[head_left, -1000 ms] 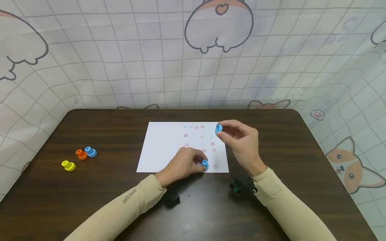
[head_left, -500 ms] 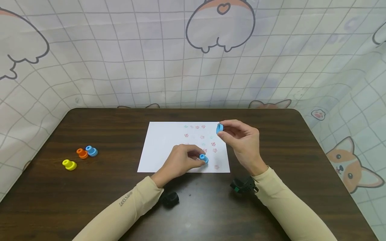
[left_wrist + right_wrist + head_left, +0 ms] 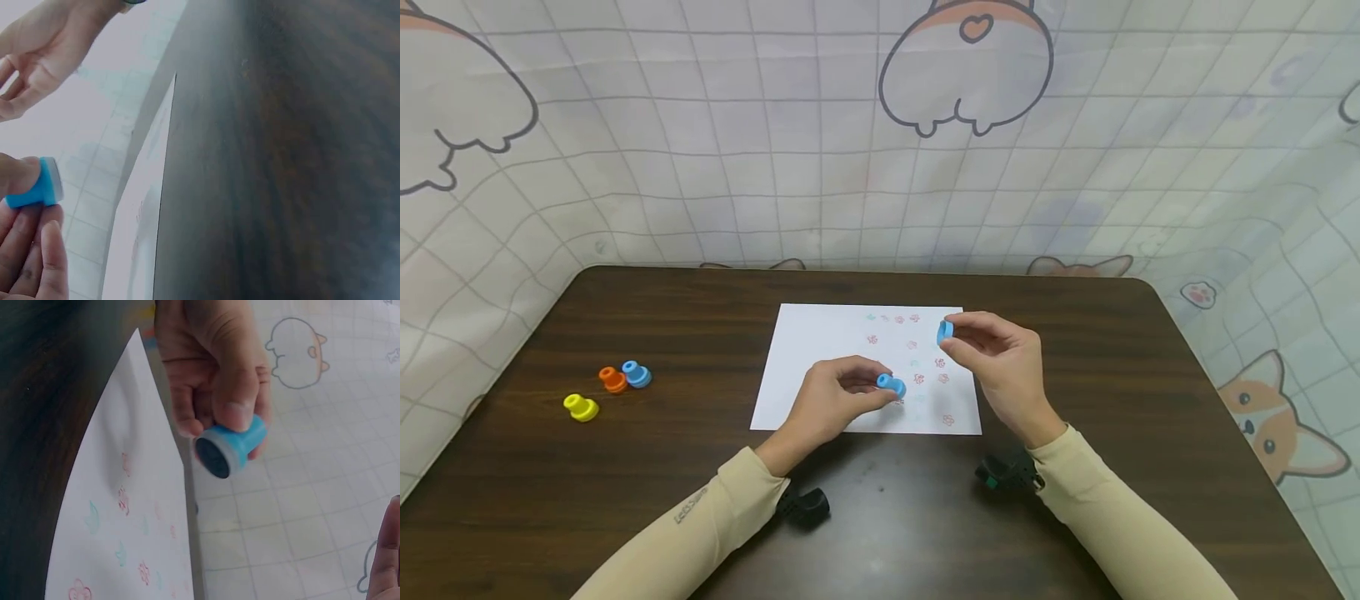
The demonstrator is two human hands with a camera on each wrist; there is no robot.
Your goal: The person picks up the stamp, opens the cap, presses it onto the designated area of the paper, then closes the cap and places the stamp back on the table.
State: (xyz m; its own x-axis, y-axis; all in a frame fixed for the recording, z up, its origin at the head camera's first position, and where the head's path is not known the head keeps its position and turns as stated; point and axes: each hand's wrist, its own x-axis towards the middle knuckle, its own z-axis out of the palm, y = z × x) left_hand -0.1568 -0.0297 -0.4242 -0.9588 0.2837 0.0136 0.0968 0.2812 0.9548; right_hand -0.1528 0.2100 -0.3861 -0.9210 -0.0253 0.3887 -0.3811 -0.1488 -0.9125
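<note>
In the head view my left hand point(image 3: 831, 400) pinches a small blue stamp point(image 3: 891, 385) above the paper, tilted with its wide end toward the right. The right wrist view shows the dark face of this stamp point(image 3: 232, 449) turned outward. My right hand point(image 3: 1003, 362) holds a blue ring-like cap point(image 3: 945, 332) between thumb and fingers, over the right edge of the paper. Below both hands lies the white sheet of paper point(image 3: 805, 350), bearing several red and green stamped prints on its right half. The cap is not visible in either wrist view.
On the left of the brown table point(image 3: 700, 483) stand three capped stamps: a yellow one point(image 3: 581, 407), an orange one point(image 3: 613, 380) and a blue one point(image 3: 637, 374). Behind the table hangs a white gridded curtain point(image 3: 760, 167) with cartoon dogs.
My left hand has lifted the stamp off the lower part of the paper, moved it up and left, and tipped it sideways. The right hand keeps the cap in nearly the same place.
</note>
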